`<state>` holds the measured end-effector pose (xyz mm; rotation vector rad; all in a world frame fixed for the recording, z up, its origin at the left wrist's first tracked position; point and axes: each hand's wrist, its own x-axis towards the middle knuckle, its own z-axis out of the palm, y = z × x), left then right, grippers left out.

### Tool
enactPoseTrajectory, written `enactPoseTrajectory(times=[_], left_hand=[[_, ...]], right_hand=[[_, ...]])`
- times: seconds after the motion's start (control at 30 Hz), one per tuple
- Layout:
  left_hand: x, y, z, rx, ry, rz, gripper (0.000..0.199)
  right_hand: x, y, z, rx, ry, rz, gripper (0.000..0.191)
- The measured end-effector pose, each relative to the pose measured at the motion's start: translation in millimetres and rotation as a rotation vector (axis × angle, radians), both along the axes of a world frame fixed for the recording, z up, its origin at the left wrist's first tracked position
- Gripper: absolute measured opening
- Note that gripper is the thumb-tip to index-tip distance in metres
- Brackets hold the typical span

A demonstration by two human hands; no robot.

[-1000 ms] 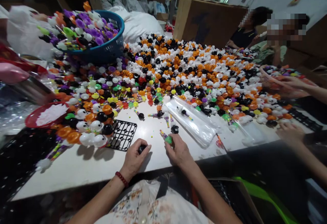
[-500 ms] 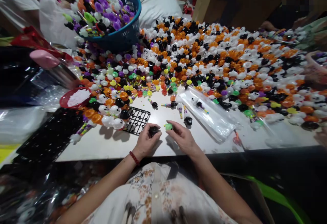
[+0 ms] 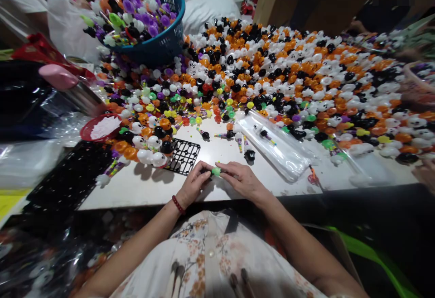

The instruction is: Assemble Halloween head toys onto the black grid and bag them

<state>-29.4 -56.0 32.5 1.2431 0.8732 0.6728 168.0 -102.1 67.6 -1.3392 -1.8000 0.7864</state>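
Just above the front of the white table [image 3: 183, 194], my two hands meet fingertip to fingertip. My right hand [image 3: 243, 181] pinches a small light-green plastic piece [image 3: 216, 171]. Closed round a small black plastic piece is my left hand [image 3: 194, 184]; its fingers and the green piece hide most of it. The green piece appears to touch the black one, but I cannot tell whether they are joined. Left of my hands lies a black grid tray [image 3: 185, 156], with several white, orange and black figure toppers [image 3: 157, 159] at its left end.
Clear plastic bags [image 3: 278, 151] lie to the right, beside a loose black-topped tube [image 3: 249, 155]. Piled figure toppers [image 3: 265, 71] cover the back. A full blue basket [image 3: 181, 12], a red bowl [image 3: 86, 131] and a pink-lidded bottle [image 3: 59, 77] stand left. Other people's hands show at the far right.
My hands have come together. The green piece has moved left, up against the black piece in my left hand. The camera view has shifted slightly.
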Motion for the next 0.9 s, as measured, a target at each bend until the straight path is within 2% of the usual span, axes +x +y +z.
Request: enactPoseTrajectory(times=[0.17, 0.37, 0.53, 0.63, 0.8, 0.9], left_hand=[[0, 1, 6.4, 0.166, 0.145, 0.019, 0.041], [5, -1, 10.3, 0.2, 0.207, 0.063, 0.047], [11, -7, 19.1, 0.023, 0.225, 0.113, 0.054], [11, -14, 22.5, -0.028, 0.235, 0.087, 0.056], [4, -20, 19.6, 0.163, 0.361, 0.026, 0.05], [-1, -16, 19.5, 0.218, 0.419, 0.001, 0.046]], right_hand=[[-4, -5, 9.2, -0.192, 0.122, -0.01, 0.021], [-5, -5, 13.6, -0.373, 0.223, -0.02, 0.017], [-13, -8, 9.3, -0.403, 0.289, -0.019, 0.019], [-25, -15, 6.1, -0.406, 0.341, 0.017, 0.016], [-41, -25, -6.1, -0.421, 0.355, 0.019, 0.01], [-37, -17, -8.7, -0.428, 0.347, 0.025, 0.012]])
